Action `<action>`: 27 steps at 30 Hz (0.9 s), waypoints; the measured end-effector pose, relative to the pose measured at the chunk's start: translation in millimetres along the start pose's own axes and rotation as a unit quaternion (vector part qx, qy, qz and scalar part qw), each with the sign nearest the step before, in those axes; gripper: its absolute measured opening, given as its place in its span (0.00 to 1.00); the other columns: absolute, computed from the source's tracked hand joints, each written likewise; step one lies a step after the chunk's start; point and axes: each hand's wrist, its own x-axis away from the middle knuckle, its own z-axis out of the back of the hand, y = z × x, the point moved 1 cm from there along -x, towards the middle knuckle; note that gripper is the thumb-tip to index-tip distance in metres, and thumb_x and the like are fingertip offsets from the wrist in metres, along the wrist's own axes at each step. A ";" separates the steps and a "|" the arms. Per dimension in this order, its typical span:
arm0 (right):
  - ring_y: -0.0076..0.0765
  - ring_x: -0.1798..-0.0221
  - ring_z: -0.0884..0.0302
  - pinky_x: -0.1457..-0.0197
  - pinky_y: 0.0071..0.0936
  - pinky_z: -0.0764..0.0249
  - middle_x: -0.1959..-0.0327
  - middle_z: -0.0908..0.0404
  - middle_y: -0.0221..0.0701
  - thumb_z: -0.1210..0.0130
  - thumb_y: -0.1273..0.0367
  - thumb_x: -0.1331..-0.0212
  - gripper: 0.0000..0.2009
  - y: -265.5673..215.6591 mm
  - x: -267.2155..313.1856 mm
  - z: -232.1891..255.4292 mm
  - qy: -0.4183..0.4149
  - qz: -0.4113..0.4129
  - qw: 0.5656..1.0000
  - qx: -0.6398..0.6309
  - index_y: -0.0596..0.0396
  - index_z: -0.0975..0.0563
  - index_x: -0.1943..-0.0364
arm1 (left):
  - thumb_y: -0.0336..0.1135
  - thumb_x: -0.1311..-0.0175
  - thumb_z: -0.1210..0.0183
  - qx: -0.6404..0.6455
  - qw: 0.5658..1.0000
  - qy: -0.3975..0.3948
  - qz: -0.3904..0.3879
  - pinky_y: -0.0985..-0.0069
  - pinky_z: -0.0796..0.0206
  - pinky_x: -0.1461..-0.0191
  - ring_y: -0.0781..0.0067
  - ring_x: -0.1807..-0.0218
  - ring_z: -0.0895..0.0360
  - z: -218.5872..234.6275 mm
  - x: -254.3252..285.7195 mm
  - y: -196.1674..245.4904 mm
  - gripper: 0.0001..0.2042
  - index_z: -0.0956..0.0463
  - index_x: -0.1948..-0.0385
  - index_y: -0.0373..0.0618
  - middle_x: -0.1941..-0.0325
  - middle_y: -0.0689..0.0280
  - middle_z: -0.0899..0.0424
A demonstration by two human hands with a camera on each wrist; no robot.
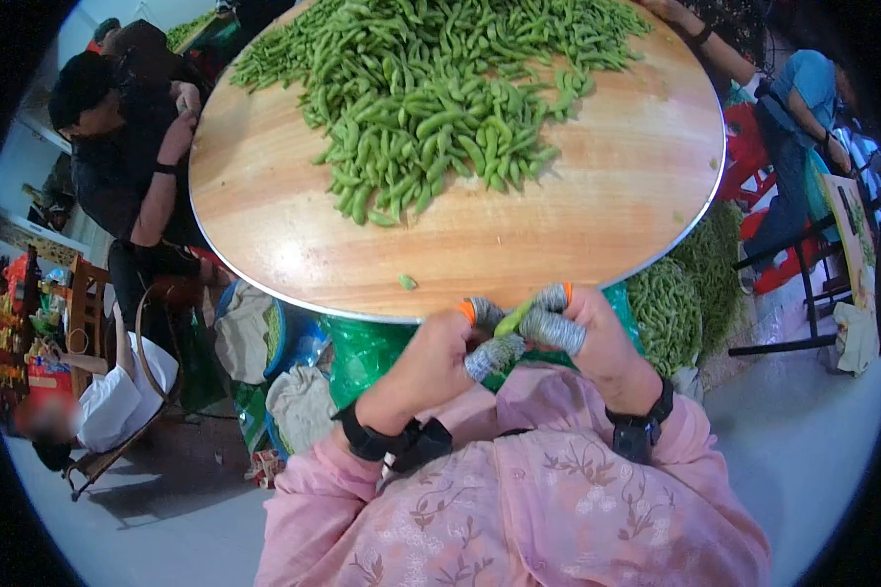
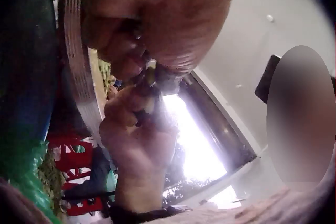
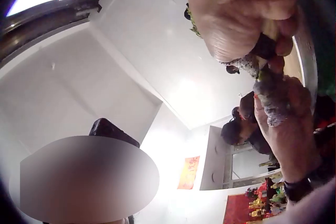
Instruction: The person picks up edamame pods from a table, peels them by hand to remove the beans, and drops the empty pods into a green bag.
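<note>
Just off the near edge of the round table (image 1: 597, 235), a green soybean pod (image 1: 515, 319) is held between the two hands. My left hand (image 1: 429, 357) pinches it from the left with curled fingers. My right hand (image 1: 602, 338) grips the pod's other end with thumb and fingertips. Grey tape wraps the thumbs and some fingers, with orange bands at a fingertip on each hand. A large heap of soybean pods (image 1: 431, 127) covers the far and middle part of the tabletop. One small green piece (image 1: 407, 282) lies alone near the front rim.
A green plastic bag (image 1: 362, 357) hangs below the table edge, above my lap. Sacks of pods (image 1: 664, 313) stand on the right and a blue tub (image 1: 299, 347) on the left. People sit around the table, one in dark clothes (image 1: 127, 147) at left. Red stools (image 1: 749, 147) stand at right.
</note>
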 end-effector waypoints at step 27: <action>0.27 0.78 0.31 0.71 0.22 0.33 0.78 0.26 0.38 0.46 0.77 0.58 0.07 7.2 -4.6 -13.1 0.050 0.136 0.951 0.274 0.60 0.25 0.71 | 0.26 0.56 0.52 -0.105 0.986 0.126 -0.009 0.70 0.41 0.77 0.57 0.81 0.30 -4.1 -2.2 -6.9 0.04 0.31 0.78 0.36 0.85 0.53 0.30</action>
